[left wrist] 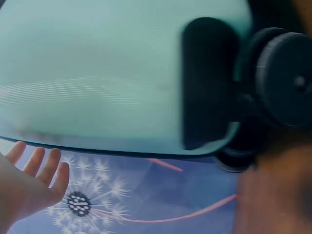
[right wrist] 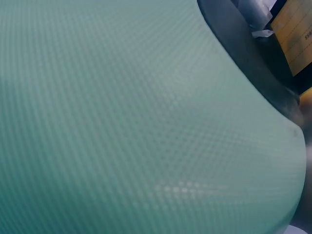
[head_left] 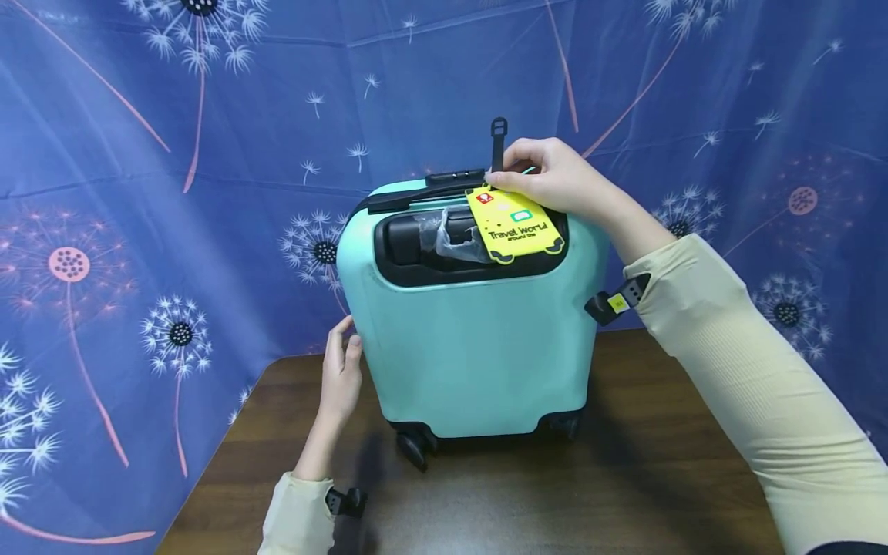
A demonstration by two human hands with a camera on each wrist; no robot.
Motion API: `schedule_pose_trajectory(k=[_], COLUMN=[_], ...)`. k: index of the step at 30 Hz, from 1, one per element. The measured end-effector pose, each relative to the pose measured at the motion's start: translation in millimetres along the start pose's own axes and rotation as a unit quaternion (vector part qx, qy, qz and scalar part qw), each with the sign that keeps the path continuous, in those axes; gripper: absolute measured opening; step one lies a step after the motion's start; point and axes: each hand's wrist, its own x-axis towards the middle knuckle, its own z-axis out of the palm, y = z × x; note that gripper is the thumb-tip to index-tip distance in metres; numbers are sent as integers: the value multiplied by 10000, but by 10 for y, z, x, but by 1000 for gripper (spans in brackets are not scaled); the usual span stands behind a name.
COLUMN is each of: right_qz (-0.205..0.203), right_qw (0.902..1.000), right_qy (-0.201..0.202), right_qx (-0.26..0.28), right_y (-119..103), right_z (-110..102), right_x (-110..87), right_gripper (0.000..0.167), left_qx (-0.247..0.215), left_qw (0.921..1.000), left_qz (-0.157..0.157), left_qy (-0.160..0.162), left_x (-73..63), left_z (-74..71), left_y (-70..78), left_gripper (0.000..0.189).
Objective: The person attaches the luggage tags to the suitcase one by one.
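A mint-green hard-shell suitcase (head_left: 479, 347) stands upright, its black telescopic handle (head_left: 402, 240) lowered into the top recess and partly wrapped in clear plastic (head_left: 454, 239). At the top right, my right hand (head_left: 548, 173) pinches a yellow luggage tag (head_left: 516, 223) near its upper edge. The tag's black strap (head_left: 498, 146) sticks up past the fingers, its buckle end free. My left hand (head_left: 341, 378) is at the suitcase's left side, fingers loosely extended along the edge. In the left wrist view, its fingertips (left wrist: 51, 158) are right at the shell's dark rim. The right wrist view shows mostly shell.
Black wheels (head_left: 412, 445) hold the suitcase on a dark brown wooden table (head_left: 499, 493). Close behind hangs a blue cloth (head_left: 430, 85) printed with dandelions. Small black devices (head_left: 617, 299) are strapped to both wrists.
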Motion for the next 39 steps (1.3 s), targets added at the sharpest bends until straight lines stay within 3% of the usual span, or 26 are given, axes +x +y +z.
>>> schedule_pose_trajectory(k=[5, 9, 15, 22, 28, 31, 39], right_qz=[0, 43, 240, -29, -266, -297, -367], right_qw=[10000, 9999, 9991, 9995, 9995, 9995, 9992], right_qy=[9, 53, 156, 171, 153, 120, 93], right_qx=[57, 103, 326, 264, 113, 75, 110], right_y=[-12, 5, 20, 37, 28, 30, 26], right_z=[-2, -7, -40, -12, 8, 8, 15], right_x=[-13, -26, -34, -25, -8, -9, -28], right_gripper=[31, 30, 31, 29, 30, 30, 29], left_qx=[-104, 10, 225, 143, 381, 437, 591], left_qw=[9994, 9989, 9958, 9913, 9855, 9836, 9836], left_qz=[162, 257, 303, 509, 907, 1057, 1390], left_qy=[292, 398, 834, 1203, 1381, 1396, 982], left_x=[141, 222, 341, 508, 670, 751, 969], left_z=[-53, -73, -88, -177, -243, -254, -194], left_y=[145, 257, 409, 655, 890, 1017, 1317], left_gripper=[54, 51, 42, 33, 29, 28, 28])
